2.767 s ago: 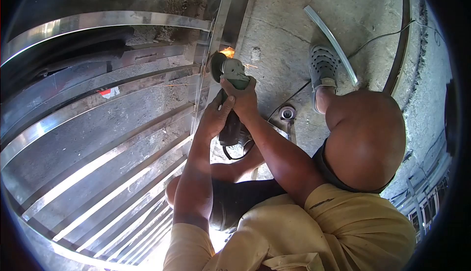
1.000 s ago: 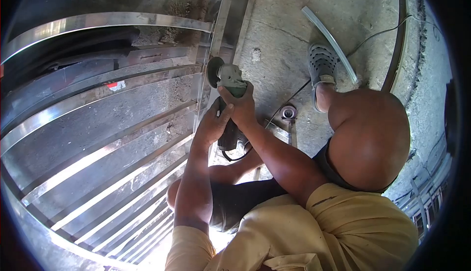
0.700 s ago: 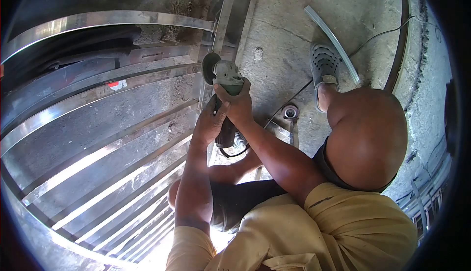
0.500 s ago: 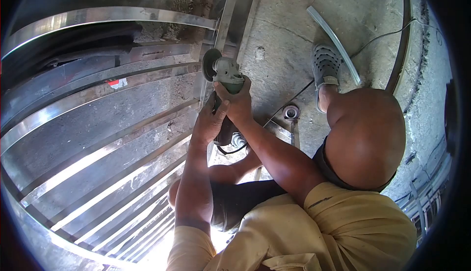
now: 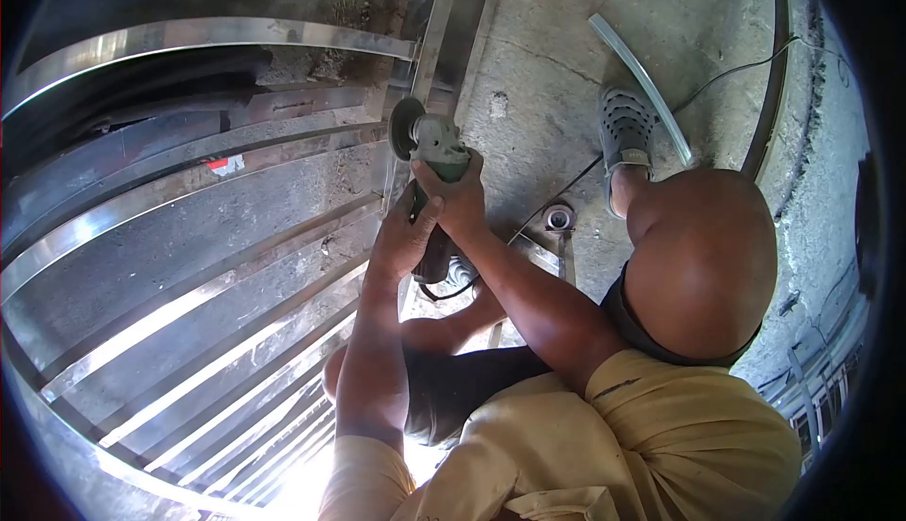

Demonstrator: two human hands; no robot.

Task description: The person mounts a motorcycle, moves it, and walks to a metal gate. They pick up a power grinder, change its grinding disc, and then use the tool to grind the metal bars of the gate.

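Steel frame (image 5: pixel 189 205): a grille of long shiny bars spreads out to the left of the fingers, its upright post running just beyond the fingertips.
Red tag (image 5: pixel 225 164): a small red and white scrap sits on one bar, well to the left of both hands.
Left hand (image 5: pixel 404 236): fingers curl shut around the dark rear handle of the grinder, thumb lying along its side.
Grinder (image 5: pixel 436 148): held in both hands, its grey-green head pokes out just past the right fingertips, the disc standing at the post of the frame; whether disc and steel touch cannot be told.
Right hand (image 5: pixel 458 200): fingers are wrapped tight over the body of the grinder just behind its head, ahead of the left hand.
Cord (image 5: pixel 661 106): a thin dark line trails away over the concrete floor (image 5: pixel 547 40) to the right of the hands.
Sandal (image 5: pixel 623 129): a grey one on the person's foot, planted on the floor well right of the fingers.
Tube (image 5: pixel 642 82): a pale length lies slantwise just beyond the sandal.
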